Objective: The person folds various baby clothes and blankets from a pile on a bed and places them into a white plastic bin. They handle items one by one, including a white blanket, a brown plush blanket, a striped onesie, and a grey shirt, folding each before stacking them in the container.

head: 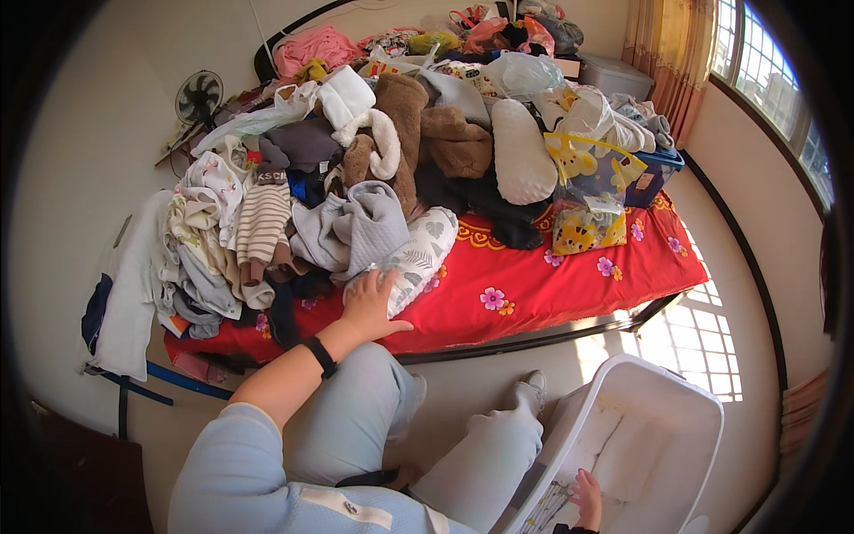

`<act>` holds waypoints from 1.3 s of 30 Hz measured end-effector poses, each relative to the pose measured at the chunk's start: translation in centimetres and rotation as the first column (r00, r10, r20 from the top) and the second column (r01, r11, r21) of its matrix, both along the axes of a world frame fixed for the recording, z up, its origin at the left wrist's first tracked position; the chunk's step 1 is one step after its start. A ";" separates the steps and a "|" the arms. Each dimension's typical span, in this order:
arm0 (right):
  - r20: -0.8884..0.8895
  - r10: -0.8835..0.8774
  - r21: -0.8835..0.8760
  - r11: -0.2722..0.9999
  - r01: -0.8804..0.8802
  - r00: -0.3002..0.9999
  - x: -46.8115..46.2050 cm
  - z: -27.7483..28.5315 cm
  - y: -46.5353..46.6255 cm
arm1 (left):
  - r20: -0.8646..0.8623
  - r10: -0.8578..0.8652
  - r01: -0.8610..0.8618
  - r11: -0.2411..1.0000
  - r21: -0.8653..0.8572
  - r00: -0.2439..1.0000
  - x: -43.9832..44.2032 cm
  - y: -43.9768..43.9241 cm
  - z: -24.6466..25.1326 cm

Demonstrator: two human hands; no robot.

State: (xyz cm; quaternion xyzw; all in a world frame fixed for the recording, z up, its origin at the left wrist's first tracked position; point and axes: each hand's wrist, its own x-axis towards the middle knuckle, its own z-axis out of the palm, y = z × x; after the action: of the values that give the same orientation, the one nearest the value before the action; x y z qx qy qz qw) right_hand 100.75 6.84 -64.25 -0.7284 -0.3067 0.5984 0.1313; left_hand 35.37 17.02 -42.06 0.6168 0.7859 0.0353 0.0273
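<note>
My left hand (370,307) rests with its fingers spread on the near end of a small pillow (420,257) with a grey leaf print. A grey quilted garment (353,223) lies against that pillow on its left. At the lower right, my right hand (587,497) is over the inside of a large white plastic storage bin (604,384), with nothing seen in it. Something with a striped pattern (548,510) lies in the bin beside that hand. Striped trousers (263,223) and a white bumpy pillow (524,153) are among the heaped clothes on the bed.
A red flowered sheet (460,314) covers the bed. Brown fleece (400,127) and plastic bags (524,73) are piled toward the back. A yellow-printed clear pouch (590,227) stands near a blue bin (650,173). A fan (199,98) is at the left, a curtained window (760,67) at the right.
</note>
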 end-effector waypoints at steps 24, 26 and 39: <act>-0.655 0.050 0.698 0.422 0.578 0.754 -25.8 28.2 -8.6 | 0.966 -0.197 0.453 0.886 0.103 0.167 17.4 -15.6 8.4; -0.721 -0.070 0.543 0.560 0.626 0.689 -21.4 27.5 -9.0 | 0.940 -0.265 0.621 0.780 0.078 0.216 21.1 -17.0 7.7; -0.349 -0.686 0.000 0.681 0.732 0.639 4.5 7.8 -17.3 | 0.921 0.229 0.770 0.504 -0.390 0.316 22.6 -13.4 3.5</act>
State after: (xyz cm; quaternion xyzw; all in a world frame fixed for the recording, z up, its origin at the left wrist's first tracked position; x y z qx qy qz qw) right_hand 105.24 -10.43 -56.41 -0.6712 -0.0117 0.5851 0.4551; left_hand 58.01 3.65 -38.60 0.5408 0.4045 -0.0012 0.7375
